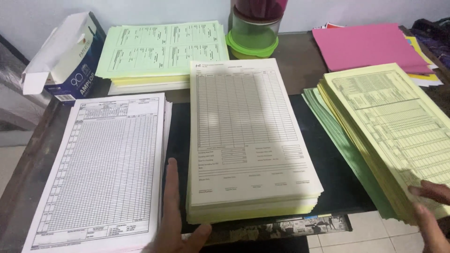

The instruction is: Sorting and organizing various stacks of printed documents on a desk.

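Stood against a pale wall (154, 9), a dark tabletop (290, 70) crowded with paper, pale tiled floor (370, 234) showing below its near edge at 5 o'clock. At 10 o'clock, lay an opened white and blue paper box (65, 56) on its side. Just right of it, at 11 o'clock, sat a pale green stack of forms (161, 49) on yellow and white sheets. Below that, at 8 o'clock, rested a white stack of gridded forms (101, 168), its right edge touched by the left hand (176, 220): fingers (172, 180) laid flat and loose along that edge, thumb spread toward the middle pile, grip open, clasping nothing. In the centre, lay a cream stack of ruled forms (248, 136) over yellow sheets, just beside that thumb. At 12 o'clock, stood a clear container with a green lid (253, 35), something dark red above it. At 1 o'clock, lay a pink folder (370, 47) over coloured sheets. At 3 o'clock, sprawled a yellow stack of printed forms (393, 126) on green sheets (347, 150), fanned and overhanging the near edge. At 4 o'clock, rested the right hand (429, 206) on that yellow pile's near corner, fingertips on the top sheet; could not tell whether pinching a sheet, the rest cut off by the frame.
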